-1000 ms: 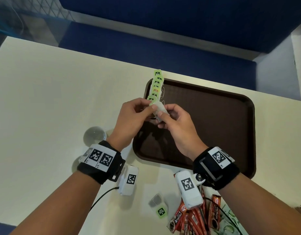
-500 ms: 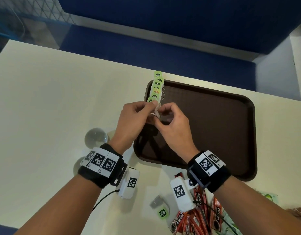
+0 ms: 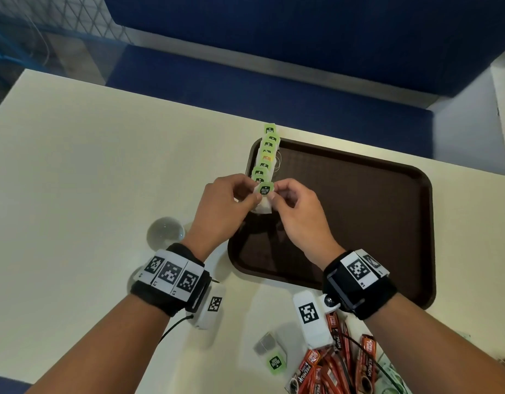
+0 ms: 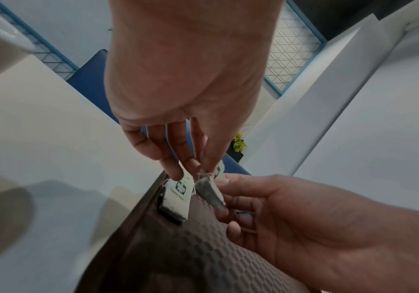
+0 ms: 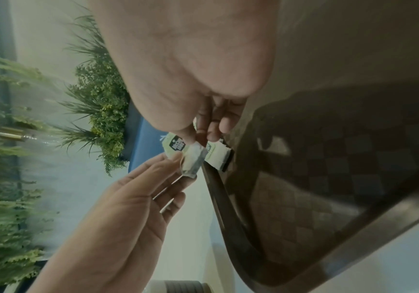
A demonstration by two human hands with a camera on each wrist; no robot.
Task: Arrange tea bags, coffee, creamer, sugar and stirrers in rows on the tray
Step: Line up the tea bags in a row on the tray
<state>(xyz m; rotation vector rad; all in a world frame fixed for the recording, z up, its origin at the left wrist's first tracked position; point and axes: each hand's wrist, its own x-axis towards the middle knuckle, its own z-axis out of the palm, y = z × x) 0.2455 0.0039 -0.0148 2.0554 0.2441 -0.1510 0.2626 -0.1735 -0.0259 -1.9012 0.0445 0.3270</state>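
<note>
A brown tray (image 3: 359,223) lies on the cream table. Several tea bags with green tags (image 3: 267,155) lie in a row along its left edge. At the near end of that row both hands hold one tea bag (image 3: 263,204) just above the tray, its green tag (image 3: 265,189) on top. My left hand (image 3: 252,194) pinches its top from the left, my right hand (image 3: 275,194) from the right. The left wrist view shows the left fingers (image 4: 191,164) pinching the bag (image 4: 209,190). In the right wrist view the right fingertips (image 5: 199,136) grip the bag (image 5: 193,158).
One loose tea bag (image 3: 271,354) lies on the table near me. Red coffee sticks (image 3: 330,365) are heaped at the bottom right. A clear glass dome (image 3: 166,233) sits left of the tray. The table ends at a blue bench (image 3: 274,81) beyond.
The held tea bag has been turned between the fingers, and its green tag now lies on top facing up. Both hands stayed at the near end of the row.
</note>
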